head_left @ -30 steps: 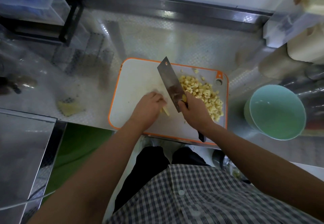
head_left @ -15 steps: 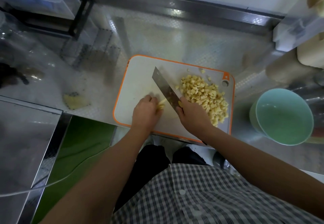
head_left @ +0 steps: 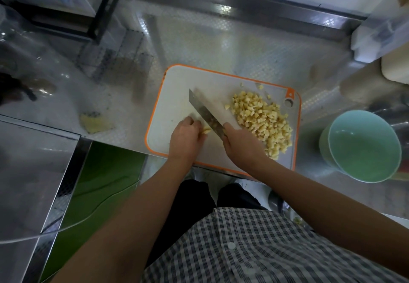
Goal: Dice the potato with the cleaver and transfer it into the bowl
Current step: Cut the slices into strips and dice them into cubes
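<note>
A white cutting board with an orange rim lies on the steel counter. On its right half sits a pile of diced potato. My left hand holds down a small remaining bundle of potato strips, mostly hidden under its curled fingers. My right hand grips the handle of the cleaver, whose blade stands edge-down on the board right beside the strips. A pale green bowl stands empty on the counter, right of the board.
A scrap of potato peel lies on the counter left of the board. Clear plastic containers and a pale block stand at the back right. A black rack is at the back left. A lower steel surface sits at the left.
The cleaver has come down from a raised tilt onto the board beside the strips. The bundle under my left hand has become shorter. The camera view has shifted slightly.
</note>
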A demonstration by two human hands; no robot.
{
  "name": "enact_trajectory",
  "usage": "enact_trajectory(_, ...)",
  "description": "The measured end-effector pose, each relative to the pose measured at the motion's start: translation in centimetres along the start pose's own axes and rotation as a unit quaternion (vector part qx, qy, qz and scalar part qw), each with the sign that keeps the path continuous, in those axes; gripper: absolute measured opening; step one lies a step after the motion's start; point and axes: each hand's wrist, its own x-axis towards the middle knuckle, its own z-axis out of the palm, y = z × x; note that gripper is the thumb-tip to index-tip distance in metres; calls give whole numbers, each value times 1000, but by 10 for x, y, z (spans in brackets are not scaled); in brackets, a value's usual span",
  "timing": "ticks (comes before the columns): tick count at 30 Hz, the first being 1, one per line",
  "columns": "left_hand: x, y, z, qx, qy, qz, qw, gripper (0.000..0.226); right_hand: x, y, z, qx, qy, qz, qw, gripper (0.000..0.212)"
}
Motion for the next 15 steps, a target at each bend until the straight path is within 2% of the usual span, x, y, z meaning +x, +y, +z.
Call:
enact_trajectory(3, 0, 1, -1, -4, -4, -3, 1000, 31, 3, -2, 4, -9, -13, 1, 1000, 21)
enact_trajectory(9, -4, -1, 1, -18, -4, -13, 1000, 45, 1, -5, 4, 38, 34, 3, 999, 16)
enact_trajectory(12, -7, -2, 1, -37, 4, -17, 999, 51, -2, -5, 6, 9, 9, -7, 1000, 18)
enact_trajectory(15, -10, -3, 2, -35, 6, -10, 999, 45, 2, -6, 8, 3, -3, -1, 1000, 17)
